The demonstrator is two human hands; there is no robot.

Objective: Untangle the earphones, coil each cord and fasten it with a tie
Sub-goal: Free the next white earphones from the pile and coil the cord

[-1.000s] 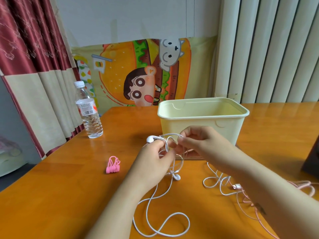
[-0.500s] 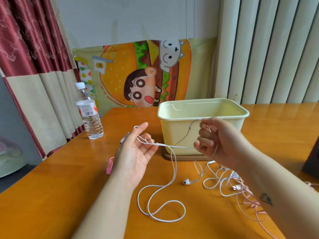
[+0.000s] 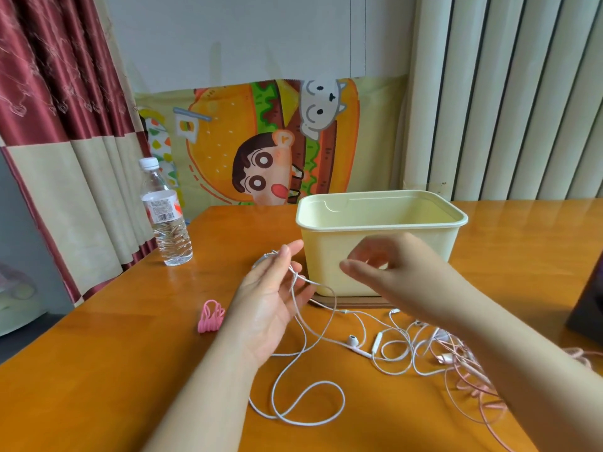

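Note:
The white earphones' cord (image 3: 310, 404) hangs from my left hand (image 3: 270, 308) and loops on the table. One white earbud (image 3: 352, 340) lies beside the inline remote (image 3: 377, 342). My left hand is palm-up with straight fingers, and the cord is draped over them. Something small and white shows behind its fingertips. My right hand (image 3: 394, 272) hovers blurred in front of the box, fingers loosely curled, with no cord visible in it. The pink earphones (image 3: 473, 383) lie tangled with the white cord under my right forearm. A bundle of pink ties (image 3: 210, 316) lies left of my left hand.
A pale yellow plastic box (image 3: 381, 223) stands open just behind my hands on the orange wooden table (image 3: 98, 370). A water bottle (image 3: 166, 220) stands at the table's left edge. A dark object (image 3: 587, 305) sits at the right edge.
My hands have separated and my left hand has opened palm-up. My right hand pulled the cord rightward, then let it go; the cord and an earbud have dropped to the table.

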